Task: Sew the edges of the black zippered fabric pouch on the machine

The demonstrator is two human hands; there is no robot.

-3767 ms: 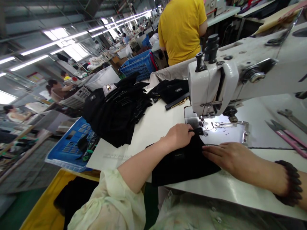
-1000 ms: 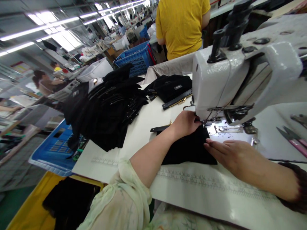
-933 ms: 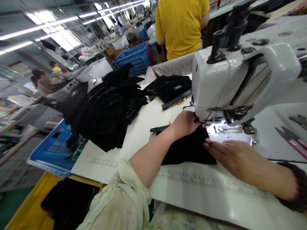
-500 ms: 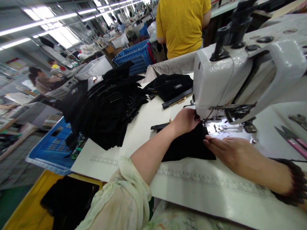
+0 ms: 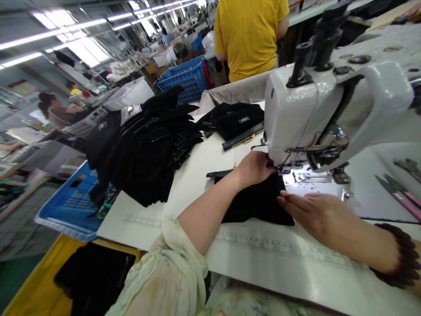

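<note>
Currently we're pinching matte black cloth (image 5: 255,204) at the boxy white sewing machine (image 5: 296,112) with our left hand (image 5: 255,168), resting our right hand (image 5: 315,215), fingers (image 5: 292,204) straight, on the cloth's right edge; smooth worktop (image 5: 279,272) is stretching nearer us.

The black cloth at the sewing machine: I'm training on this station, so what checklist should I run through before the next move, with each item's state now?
1. Left hand on the black cloth: ok, at its far edge, close by the sewing machine.
2. Right hand on the cloth: ok, touching near its right edge.
3. Left hand a safe gap from the needle: cannot tell; the needle can't be made out.
4. Stitch line straight: cannot tell; no stitching is visible.
5. Pink-handled scissors away from the cloth: ok, apart, beyond the right hand.
6. Pile of black pieces away from the cloth: ok, apart, to its left.
</note>
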